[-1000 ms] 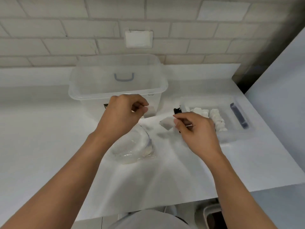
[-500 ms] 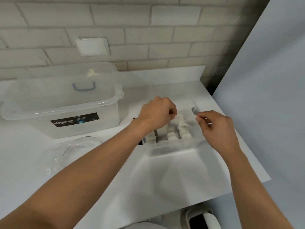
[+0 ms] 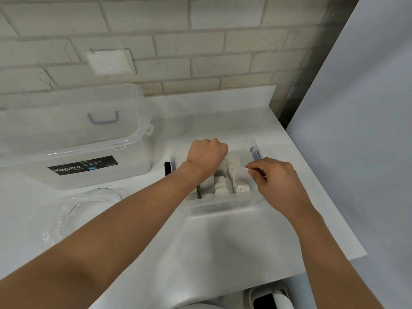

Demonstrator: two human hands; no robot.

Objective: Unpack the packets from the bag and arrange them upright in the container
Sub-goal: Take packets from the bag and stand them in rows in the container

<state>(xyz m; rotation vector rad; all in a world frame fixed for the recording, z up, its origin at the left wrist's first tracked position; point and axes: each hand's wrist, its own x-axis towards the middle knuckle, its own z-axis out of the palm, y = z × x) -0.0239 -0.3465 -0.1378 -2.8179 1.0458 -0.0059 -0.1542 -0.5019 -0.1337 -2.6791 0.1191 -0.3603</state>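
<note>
A small clear container [image 3: 223, 205] stands on the white counter, with several white packets [image 3: 234, 169] upright in rows inside it. My left hand [image 3: 206, 156] is curled over the container's middle, its fingers pointing down among the packets; what it grips is hidden. My right hand [image 3: 273, 176] pinches a white packet [image 3: 243, 178] at the right row of the container. The clear plastic bag [image 3: 75, 210] lies crumpled on the counter at the left.
A large clear storage box [image 3: 73, 152] with a black label and a blue handle stands at the back left. The brick wall runs behind. A grey panel rises at the right. The counter's edge is near, with a bin [image 3: 269, 297] below.
Both hands moved from beside the bag to the small container, each carrying a packet. The view swung right, so the large box and the bag now sit at the left.
</note>
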